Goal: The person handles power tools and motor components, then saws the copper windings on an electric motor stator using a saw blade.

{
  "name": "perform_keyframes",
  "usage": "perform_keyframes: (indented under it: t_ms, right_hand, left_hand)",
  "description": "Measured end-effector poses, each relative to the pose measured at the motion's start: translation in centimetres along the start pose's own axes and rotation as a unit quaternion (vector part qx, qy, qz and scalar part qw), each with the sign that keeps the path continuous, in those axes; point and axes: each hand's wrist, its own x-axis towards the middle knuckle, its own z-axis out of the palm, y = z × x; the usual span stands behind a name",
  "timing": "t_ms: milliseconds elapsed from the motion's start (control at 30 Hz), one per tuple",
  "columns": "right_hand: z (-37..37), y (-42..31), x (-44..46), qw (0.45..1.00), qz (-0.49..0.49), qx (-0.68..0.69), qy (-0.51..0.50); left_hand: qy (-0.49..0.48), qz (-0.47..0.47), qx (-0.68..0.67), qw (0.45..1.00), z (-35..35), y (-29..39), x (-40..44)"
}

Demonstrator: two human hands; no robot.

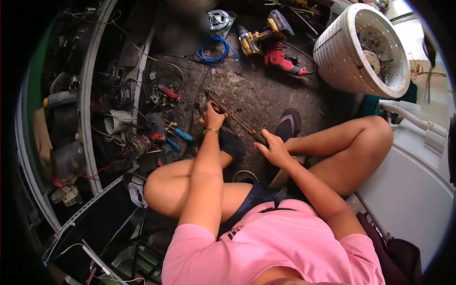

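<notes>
A long, thin, rusty-brown tool that looks like a hacksaw (236, 117) slants across the middle of the view, above the floor between my feet. My right hand (274, 151) is closed round its dark handle at the lower right end. Near the far upper left end, my left hand (213, 117) has its fingers closed against the tool; their undersides are hidden. Small orange spots show on the tool close to each hand. A sandalled left foot (232, 145) lies just below my left hand, and the right foot (289, 124) is beyond my right hand.
A white perforated washing-machine drum (339, 52) stands at upper right. A yellow cordless drill (254, 40), a red power drill (280, 59), blue cable (216, 54) and a metal motor part (220, 21) lie ahead. Blue-handled screwdrivers (183, 134) and loose parts clutter the left. A white panel (403, 185) is at right.
</notes>
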Motion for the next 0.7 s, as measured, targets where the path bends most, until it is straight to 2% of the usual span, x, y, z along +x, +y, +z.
perform_keyframes:
  t_ms: [67, 167, 367, 433, 500, 567, 667, 700]
  right_hand:
    - [0.6, -0.3, -0.6, 1.0, 0.005, 0.006, 0.006]
    - [0.4, -0.8, -0.4, 1.0, 0.009, -0.021, 0.003]
    - [0.7, -0.8, 0.0, 1.0, 0.023, -0.017, -0.004]
    - [0.4, -0.9, 0.4, 1.0, 0.022, -0.016, -0.008]
    - [-0.1, -0.9, 0.6, 1.0, 0.019, -0.017, -0.016]
    - [-0.4, -0.7, 0.8, 0.999, 0.025, -0.006, -0.023]
    - [-1.0, -0.9, 1.0, 0.999, 0.024, -0.005, -0.031]
    - [-1.2, -1.0, 1.1, 0.999, 0.022, -0.009, -0.033]
  left_hand:
    - [-0.005, 0.006, -0.033, 0.999, 0.3, -0.5, 0.1]
    - [0.051, 0.008, -0.027, 0.998, 0.7, -0.4, -0.5]
    - [0.007, -0.013, 0.028, 1.0, -0.5, 1.1, -0.9]
    - [-0.033, -0.02, -0.01, 0.999, 2.6, -2.9, 4.3]
    - [-0.041, -0.021, 0.005, 0.999, 2.8, -3.2, 4.5]
    - [-0.015, -0.009, 0.074, 0.997, -1.0, 1.4, 0.1]
    - [0.021, -0.081, 0.063, 0.994, -0.5, 3.4, -1.0]
    - [0.001, -0.088, 0.05, 0.995, -1.0, 3.8, -1.0]
